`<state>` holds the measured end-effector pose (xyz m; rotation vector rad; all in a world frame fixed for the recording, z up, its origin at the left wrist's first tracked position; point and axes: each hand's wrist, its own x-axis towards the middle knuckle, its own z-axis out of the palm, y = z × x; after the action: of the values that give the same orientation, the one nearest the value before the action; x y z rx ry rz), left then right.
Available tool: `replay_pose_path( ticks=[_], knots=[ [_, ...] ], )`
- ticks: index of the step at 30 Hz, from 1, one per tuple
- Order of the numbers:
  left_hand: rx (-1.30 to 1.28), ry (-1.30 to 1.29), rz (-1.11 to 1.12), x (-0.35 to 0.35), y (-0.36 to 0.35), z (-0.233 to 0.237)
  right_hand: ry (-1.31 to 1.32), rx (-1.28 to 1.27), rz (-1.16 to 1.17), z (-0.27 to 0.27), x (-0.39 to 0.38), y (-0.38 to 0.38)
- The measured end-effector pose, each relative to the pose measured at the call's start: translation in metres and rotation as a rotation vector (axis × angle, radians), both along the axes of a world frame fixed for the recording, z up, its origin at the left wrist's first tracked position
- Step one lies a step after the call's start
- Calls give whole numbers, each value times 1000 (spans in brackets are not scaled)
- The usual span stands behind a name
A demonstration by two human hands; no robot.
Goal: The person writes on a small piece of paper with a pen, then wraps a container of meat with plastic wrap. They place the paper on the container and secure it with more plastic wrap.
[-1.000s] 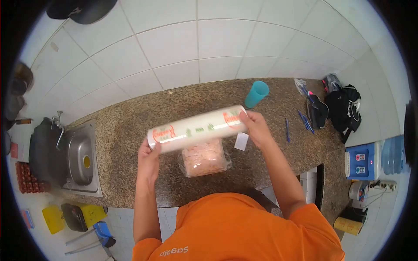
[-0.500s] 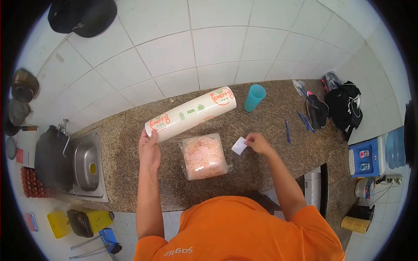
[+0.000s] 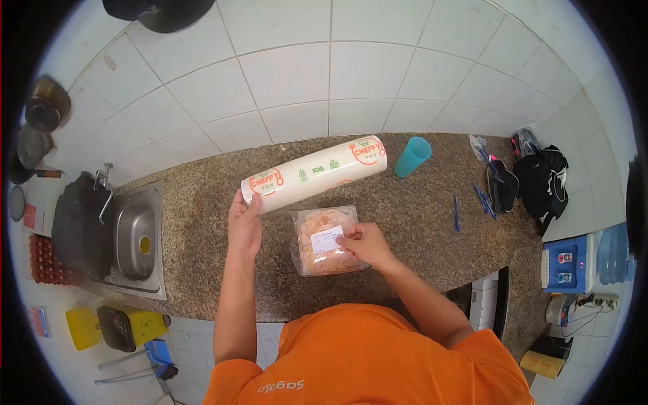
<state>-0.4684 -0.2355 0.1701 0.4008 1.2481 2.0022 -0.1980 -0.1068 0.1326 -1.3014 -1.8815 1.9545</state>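
Observation:
My left hand grips the left end of a white roll of cling film printed "CHEFFY" in orange, its thumb over the front. The roll slants up to the right behind a clear plastic box filled with pale pink-orange pieces. Over the box lid, my right hand pinches the right edge of a small white printed label. The label overlaps the middle of the lid. The box sits flat on the speckled granite counter.
A teal cup stands right of the roll's end. Blue pens and black bags lie farther right. At the left is a steel sink; a blue water dispenser stands at the far right.
My right hand has moved left with the label, from beside the box to over its lid. My left hand still holds the roll. The camera view has shifted slightly.

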Motion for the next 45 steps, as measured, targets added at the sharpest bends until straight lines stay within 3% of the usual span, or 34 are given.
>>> replay_pose_path(
  ticks=[1,3,6,7,9,12,16,18,21,23,25,29,31,33,35,36,38,39,41,45],
  knots=[
    [0,-4,6,1,-2,-1,-4,0,6,1,2,-1],
    [13,-22,-3,3,-7,-3,-86,415,88,4,7,0],
    [15,-45,-15,7,-15,-3,-190,633,65,11,24,13],
    [15,-48,-14,7,-18,-4,-194,633,67,10,26,19],
    [22,-35,-35,9,-23,-7,262,596,-501,7,25,35],
    [27,-45,-42,19,-30,-2,441,436,-458,39,12,51],
    [55,-29,-22,29,-50,-1,268,451,-281,49,30,70],
    [-17,89,-123,34,-69,-5,374,195,-280,55,41,65],
    [-70,89,-164,33,-97,-3,335,98,-281,60,60,47],
    [-95,68,-208,40,-115,-6,272,82,-226,54,78,38],
    [-370,123,-205,56,-130,-6,214,101,-174,42,90,26],
    [-418,237,-207,103,-159,-8,122,88,-246,7,112,7],
    [-553,1409,-280,116,-177,-23,105,66,-272,-16,123,4],
    [-567,1410,-196,135,-198,-68,86,42,-297,-27,134,-5],
    [-571,1423,-126,146,-206,-77,3,66,-278,-24,140,-14],
    [-571,1423,-128,149,-206,-66,2,66,-280,-15,143,-17],
    [-467,1059,-235,154,-203,-44,189,37,-122,4,147,-23],
    [-466,1057,-235,160,-201,-45,187,38,-123,4,152,-23],
    [-398,-102,-68,170,-198,-51,246,106,85,4,165,-20],
    [-506,167,-218,169,-224,-75,196,-1,95,1,185,-29]
  ],
)
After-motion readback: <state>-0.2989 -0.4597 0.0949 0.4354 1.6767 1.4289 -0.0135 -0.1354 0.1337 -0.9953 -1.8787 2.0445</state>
